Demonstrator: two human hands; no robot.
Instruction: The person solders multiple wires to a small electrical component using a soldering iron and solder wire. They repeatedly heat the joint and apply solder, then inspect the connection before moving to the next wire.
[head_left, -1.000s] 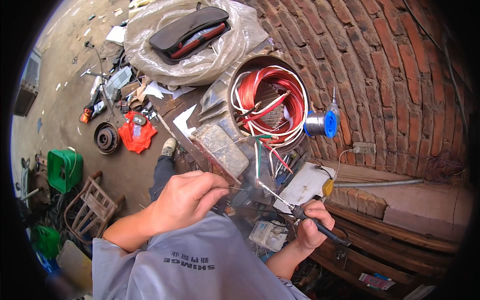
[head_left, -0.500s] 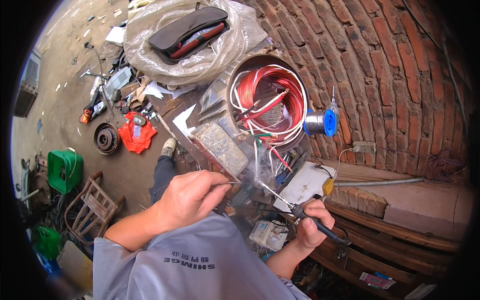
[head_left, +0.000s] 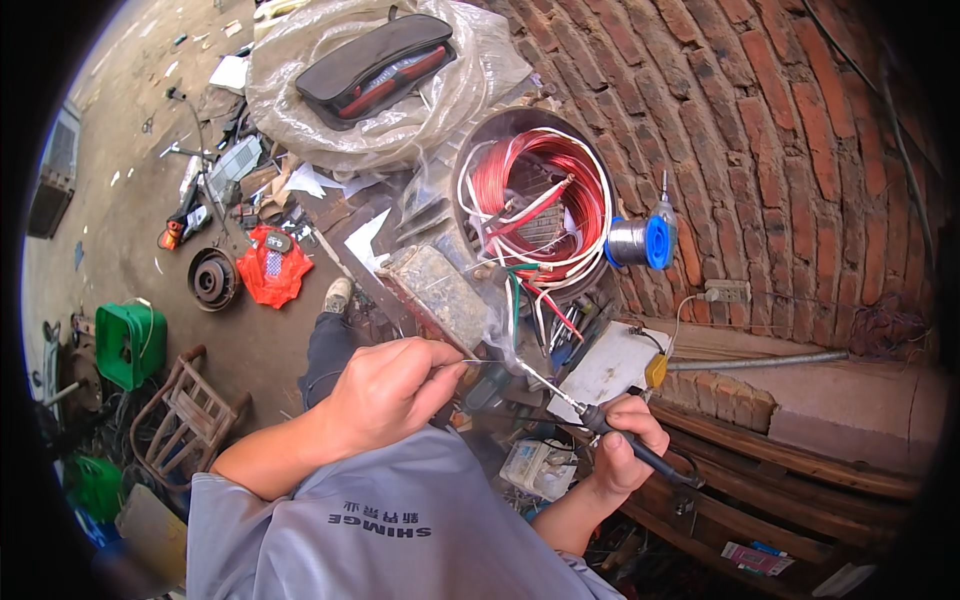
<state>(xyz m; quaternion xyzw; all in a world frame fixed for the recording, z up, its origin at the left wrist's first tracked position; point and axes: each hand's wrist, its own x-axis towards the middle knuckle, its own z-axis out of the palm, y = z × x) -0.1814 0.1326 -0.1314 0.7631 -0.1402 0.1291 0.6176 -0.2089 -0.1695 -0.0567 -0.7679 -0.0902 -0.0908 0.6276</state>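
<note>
Working w/ both hands in front of the torso: left hand (head_left: 395, 385) has thumb & forefinger pinched narrow on a thin solder wire (head_left: 486, 361), its end pointing right, close to the iron's tip; right hand (head_left: 628, 440) is wrapped around the black handle of a soldering iron (head_left: 655, 464), metal shaft slanting up-left; tip sits at the lower end of the lead wires (head_left: 515, 315), approx. midway btwn hands, w/ smoke around it; can't tell if solder & tip touch. Leads hang from a round motor housing (head_left: 425, 212), just above the hands; inside it, a red wire coil (head_left: 497, 178) w/ white wires around; blue-ended spool (head_left: 657, 243) just right of the housing, nr the brick wall (head_left: 760, 160); dusty grey box (head_left: 440, 297) on its lower-left side; white board (head_left: 603, 378) above right hand, yellow plug (head_left: 655, 373) at its edge; green bucket (head_left: 112, 345) & wooden chair (head_left: 188, 412) far left, on the floor.
</note>
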